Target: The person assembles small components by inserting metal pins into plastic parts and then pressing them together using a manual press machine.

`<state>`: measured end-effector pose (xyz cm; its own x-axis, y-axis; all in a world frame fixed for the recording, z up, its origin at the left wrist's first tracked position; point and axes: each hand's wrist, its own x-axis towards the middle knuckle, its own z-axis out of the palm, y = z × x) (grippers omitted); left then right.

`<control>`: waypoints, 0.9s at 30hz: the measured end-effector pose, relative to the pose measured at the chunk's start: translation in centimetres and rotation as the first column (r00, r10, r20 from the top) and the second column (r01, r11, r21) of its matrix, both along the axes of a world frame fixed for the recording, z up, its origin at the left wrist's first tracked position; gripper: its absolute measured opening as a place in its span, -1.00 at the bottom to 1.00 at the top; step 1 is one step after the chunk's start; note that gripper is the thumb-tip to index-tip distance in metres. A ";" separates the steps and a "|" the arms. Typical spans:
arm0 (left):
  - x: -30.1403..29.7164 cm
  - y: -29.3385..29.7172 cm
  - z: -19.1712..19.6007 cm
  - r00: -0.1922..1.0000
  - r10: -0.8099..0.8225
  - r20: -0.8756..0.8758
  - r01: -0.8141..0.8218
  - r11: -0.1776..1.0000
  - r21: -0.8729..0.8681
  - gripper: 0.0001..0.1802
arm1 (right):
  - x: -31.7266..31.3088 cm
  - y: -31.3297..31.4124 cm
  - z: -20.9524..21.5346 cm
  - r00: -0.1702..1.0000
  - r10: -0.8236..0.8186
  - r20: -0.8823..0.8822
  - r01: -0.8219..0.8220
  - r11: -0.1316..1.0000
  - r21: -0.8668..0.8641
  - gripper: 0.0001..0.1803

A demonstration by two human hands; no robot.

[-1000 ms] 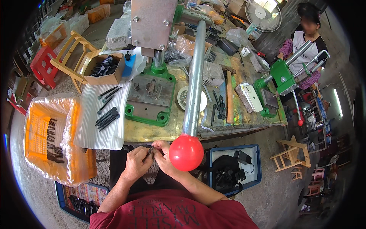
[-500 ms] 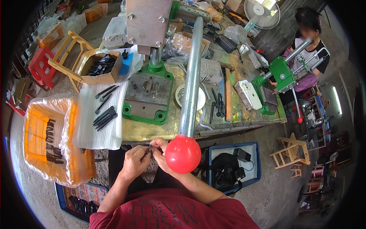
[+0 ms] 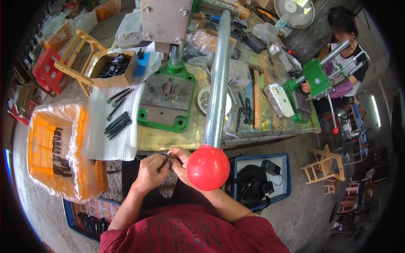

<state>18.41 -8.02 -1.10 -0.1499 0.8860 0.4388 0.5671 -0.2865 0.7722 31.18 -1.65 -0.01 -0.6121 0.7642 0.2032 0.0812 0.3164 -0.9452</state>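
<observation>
My left hand (image 3: 150, 172) and my right hand (image 3: 180, 159) meet just below the bench's front edge, both pinching a small dark metal part (image 3: 167, 159) between their fingertips. Right beside my right hand hangs the red ball knob (image 3: 208, 167) of a long grey press lever (image 3: 217, 80). The green-based press (image 3: 165, 101) stands on the bench beyond my hands. Several dark strips (image 3: 117, 124) lie on a white ribbed sheet (image 3: 105, 135) to the left of the press.
An orange crate (image 3: 46, 147) lined with clear plastic holds more dark parts at my left. A cardboard box (image 3: 110, 69) of parts sits behind it. A blue bin (image 3: 284, 179) lies at my right. Another person works a second green press (image 3: 314, 80) at the far right.
My hands stay together on the small part, fingers shifting slightly. The view has tilted a little; nothing else has moved.
</observation>
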 end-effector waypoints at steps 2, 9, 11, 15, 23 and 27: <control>0.1 0.4 1.0 0.999 0.006 -0.051 -0.007 1.000 -0.007 -0.92 | -0.1 0.1 0.1 0.997 -0.026 -0.079 0.020 0.996 -0.082 -0.72; 0.2 1.6 1.1 1.000 -0.027 -0.016 0.026 1.000 -0.014 -0.92 | 0.5 0.7 -0.5 0.981 -0.102 -0.167 0.047 0.950 -0.308 -0.80; 0.5 2.0 1.3 0.999 0.006 0.032 -0.005 0.999 -0.032 -0.92 | 0.4 1.0 -0.6 0.935 -0.160 -0.316 -0.028 0.857 -0.515 -0.81; 0.3 2.8 0.9 1.000 0.001 0.023 0.000 0.999 -0.047 -0.89 | 0.4 2.0 -2.1 0.942 -0.144 -0.304 0.041 0.946 -0.322 -0.80; -0.2 3.9 1.3 0.998 -0.036 0.053 0.036 0.999 0.006 -0.88 | -0.1 3.1 -0.9 0.922 -0.145 -0.358 -0.025 0.902 -0.430 -0.84; -0.4 3.9 1.6 0.994 -0.064 0.090 0.073 0.993 -0.094 -0.89 | 0.0 3.4 -0.8 0.924 -0.136 -0.357 -0.035 0.900 -0.434 -0.88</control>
<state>17.99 -4.15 0.52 -0.1210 0.9333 0.3380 0.4783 -0.2436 0.8438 31.18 1.71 -0.76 -0.5155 0.8551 0.0553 -0.2956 -0.1169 -0.9481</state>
